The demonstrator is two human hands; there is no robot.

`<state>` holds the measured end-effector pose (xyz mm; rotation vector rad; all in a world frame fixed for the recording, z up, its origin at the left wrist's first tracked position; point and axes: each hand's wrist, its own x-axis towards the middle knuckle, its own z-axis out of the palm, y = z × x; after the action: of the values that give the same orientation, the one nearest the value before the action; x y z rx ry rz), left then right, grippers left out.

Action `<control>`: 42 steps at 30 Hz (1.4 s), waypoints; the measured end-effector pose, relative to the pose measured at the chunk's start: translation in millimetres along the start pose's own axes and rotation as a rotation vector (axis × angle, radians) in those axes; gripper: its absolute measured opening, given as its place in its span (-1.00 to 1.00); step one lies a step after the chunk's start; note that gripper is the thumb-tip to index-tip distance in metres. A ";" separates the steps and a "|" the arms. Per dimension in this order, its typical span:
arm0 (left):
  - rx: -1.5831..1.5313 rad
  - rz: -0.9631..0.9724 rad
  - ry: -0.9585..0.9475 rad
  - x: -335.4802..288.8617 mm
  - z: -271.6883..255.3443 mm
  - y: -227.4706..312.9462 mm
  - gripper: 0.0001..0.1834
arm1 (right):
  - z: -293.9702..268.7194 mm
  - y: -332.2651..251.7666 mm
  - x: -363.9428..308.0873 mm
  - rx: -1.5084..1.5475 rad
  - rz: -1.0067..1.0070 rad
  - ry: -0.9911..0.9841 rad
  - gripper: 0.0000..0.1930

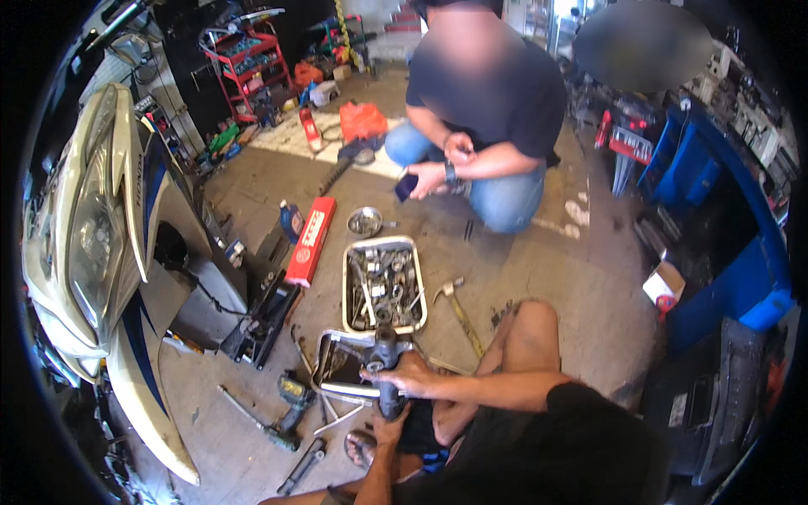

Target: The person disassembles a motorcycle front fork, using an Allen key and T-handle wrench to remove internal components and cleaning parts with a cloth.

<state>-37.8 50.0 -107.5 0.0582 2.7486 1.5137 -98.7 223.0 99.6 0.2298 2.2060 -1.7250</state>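
A dark, thick cylindrical metal part (386, 346) with a rounded upper end stands nearly upright in front of me; I cannot make out its exact kind. Around its lower end my left hand (391, 427) is closed. My right hand (407, 375) grips it at mid-height, fingers across its side. Behind and beside it lies a metal-rimmed pan (334, 388), partly covered by the part and my hands. Just beyond, a white-rimmed tray (348, 296) holds many loose metal parts and wrenches.
A hammer (460, 317) lies right of the tray. To the left are a cordless impact wrench (292, 402), a long red box (311, 241) and a white motorcycle front (126, 286). Ahead crouches another person (488, 109) holding a phone (406, 187). A small bowl (354, 224) sits behind the tray.
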 end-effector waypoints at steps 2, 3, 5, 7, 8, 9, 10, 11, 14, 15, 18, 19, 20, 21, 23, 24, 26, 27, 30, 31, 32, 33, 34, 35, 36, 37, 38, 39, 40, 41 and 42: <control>-0.116 0.164 -0.019 18.8 -18.6 25.4 -0.14 | -9.2 -41.0 -24.4 0.082 -0.194 0.114 -0.46; -0.101 0.204 -0.017 37.8 -15.4 23.6 -0.17 | -15.0 -38.8 -20.8 0.122 -0.225 0.162 -0.51; -0.055 0.186 -0.066 53.4 -4.5 31.3 -0.14 | -24.9 -14.2 -5.1 0.265 -0.304 0.199 -0.63; 0.102 0.116 -0.092 86.0 6.6 44.9 -0.09 | -41.2 -25.3 -5.5 0.283 -0.268 0.282 -0.70; 0.161 0.257 -0.035 91.4 12.2 37.7 -0.16 | -45.9 -23.2 -2.0 0.307 -0.223 0.293 -0.73; 0.125 0.266 -0.102 104.5 17.9 42.3 -0.20 | -55.6 -32.1 -6.5 0.380 -0.333 0.341 -0.75; 0.104 0.266 -0.169 113.3 19.9 38.0 -0.23 | -58.6 -36.5 -6.6 0.467 -0.438 0.375 -0.77; 0.121 0.369 -0.125 121.5 21.2 18.0 -0.34 | -59.5 -36.0 0.6 0.493 -0.479 0.415 -0.78; 0.155 0.379 -0.207 134.8 16.7 -25.1 -0.42 | -64.0 -56.4 -15.9 0.540 -0.482 0.384 -0.67; 0.238 0.398 -0.130 132.1 16.6 -29.3 -0.42 | -65.1 -61.4 -20.5 0.460 -0.496 0.398 -0.71; 0.287 0.419 -0.132 137.1 21.1 -20.3 -0.45 | -71.1 -67.3 -29.6 0.206 -0.507 0.430 -0.75; 0.208 0.396 -0.159 133.8 31.8 0.5 -0.48 | -79.8 -57.9 -29.1 0.129 -0.533 0.471 -0.71; 0.170 0.414 -0.106 132.2 35.6 14.0 -0.50 | -82.3 -53.3 -21.9 0.348 -0.562 0.465 -0.70; 0.164 0.392 -0.107 132.0 35.5 23.2 -0.51 | -85.3 -58.3 -23.8 0.346 -0.551 0.461 -0.71; 0.204 0.339 -0.093 132.5 29.7 29.1 -0.51 | -87.9 -66.4 -26.7 0.289 -0.557 0.466 -0.71; 0.248 0.309 -0.086 130.1 27.9 23.4 -0.50 | -83.6 -71.9 -27.0 0.346 -0.551 0.487 -0.69; 0.242 0.244 -0.102 131.2 28.8 17.1 -0.46 | -78.8 -69.8 -21.6 0.168 -0.574 0.505 -0.65; 0.211 0.244 -0.126 128.3 32.9 18.8 -0.45 | -76.4 -62.3 -19.0 0.121 -0.539 0.521 -0.65; 0.219 0.387 -0.053 118.3 25.0 -5.5 -0.54 | -64.3 -61.7 -22.9 0.415 -0.523 0.398 -0.69; 0.153 0.419 -0.084 118.5 25.5 0.7 -0.56 | -68.4 -58.8 -24.4 0.369 -0.521 0.377 -0.70; 0.088 0.451 -0.114 115.6 24.6 6.1 -0.57 | -70.2 -55.9 -26.0 0.324 -0.520 0.355 -0.71; 0.066 0.428 -0.131 113.6 20.0 6.5 -0.58 | -65.1 -63.4 -30.9 0.242 -0.496 0.348 -0.71; 0.029 0.407 -0.160 109.7 22.3 15.1 -0.59 | -62.0 -67.2 -36.3 0.150 -0.463 0.352 -0.71; 0.100 0.415 -0.155 102.4 22.8 22.6 -0.61 | -56.6 -60.4 -36.1 0.225 -0.465 0.300 -0.69; 0.022 0.420 -0.142 101.3 16.9 19.6 -0.63 | -49.9 -65.1 -42.7 0.071 -0.519 0.314 -0.72; -0.018 0.444 -0.127 99.6 17.8 26.2 -0.62 | -44.9 -47.1 -36.7 -0.030 -0.624 0.279 -0.73; -0.059 0.467 -0.113 98.3 18.8 32.6 -0.61 | -44.8 -30.3 -35.2 -0.070 -0.705 0.270 -0.70; -0.144 0.440 -0.163 100.4 15.0 25.3 -0.64 | -39.3 -30.0 -36.2 -0.093 -0.792 0.247 -0.65; -0.065 0.292 -0.276 93.1 3.3 14.8 -0.58 | -34.3 -30.7 -36.6 -0.115 -0.882 0.227 -0.60; -0.102 0.294 -0.314 87.3 -6.0 5.8 -0.54 | -30.9 -32.1 -39.1 -0.251 -1.081 0.318 -0.57; -0.153 0.303 -0.368 84.8 -8.3 7.9 -0.51 | -32.8 -32.6 -43.1 -0.260 -1.115 0.253 -0.54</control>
<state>-122.5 50.1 -95.0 0.7041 2.4054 1.5767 -74.4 249.6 151.5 -1.0987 2.9765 -1.8545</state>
